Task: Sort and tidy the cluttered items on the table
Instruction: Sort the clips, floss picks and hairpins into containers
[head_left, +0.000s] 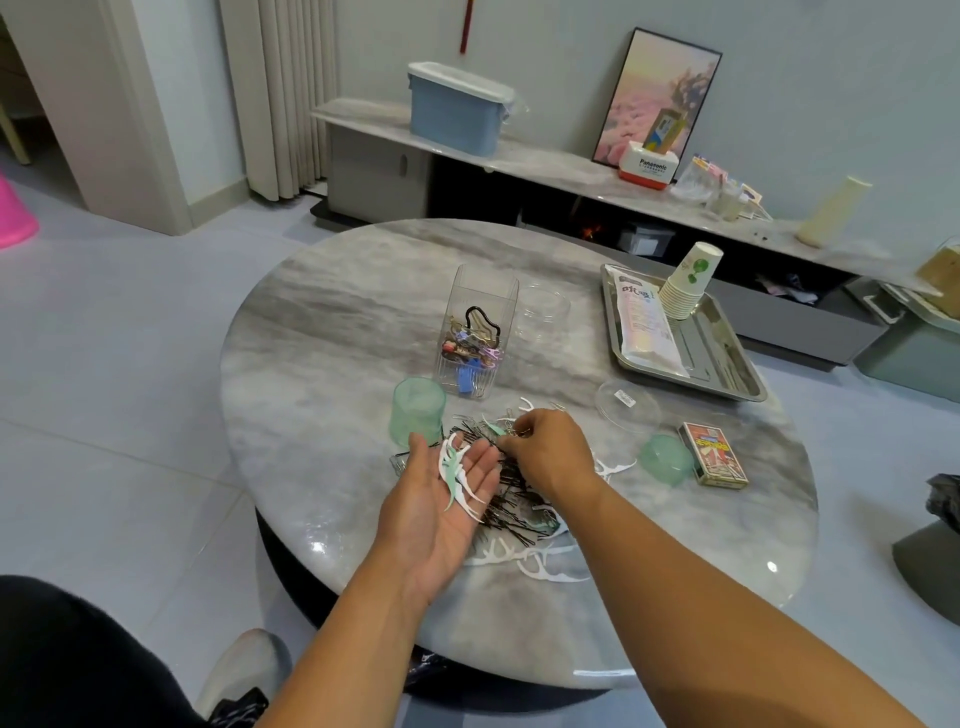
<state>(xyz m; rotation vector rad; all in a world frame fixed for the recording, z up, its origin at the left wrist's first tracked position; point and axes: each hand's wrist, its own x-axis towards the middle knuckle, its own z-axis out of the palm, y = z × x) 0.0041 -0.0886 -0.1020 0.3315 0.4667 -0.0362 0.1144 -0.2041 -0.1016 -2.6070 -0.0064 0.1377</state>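
Left hand: palm up, fingers nearly straight, over the near-centre of the worktop; a few white and green floss picks lie loose across the fingers, cradled rather than gripped.
Right hand: knuckles up, fingers curled down into the pile; appears to pinch something small, but the item is hidden, cannot tell what.
Pile: black bobby pins tangled with picks, directly beneath both hands; more white picks scattered on the near side.
Containers: green cup just left of the pile; clear box of hair clips beyond it; green lid and card box to the right; steel tray far right.
Step (judged): collecting picks out of the mixed pile; sorting at an early stage.
Risk 1: loose picks slide off the flat palm if it tilts.
Risk 2: bobby pins snag a pick and get dragged along, mixing the sorts.
Risk 3: left wrist passes near the green cup; a nudge could tip it.
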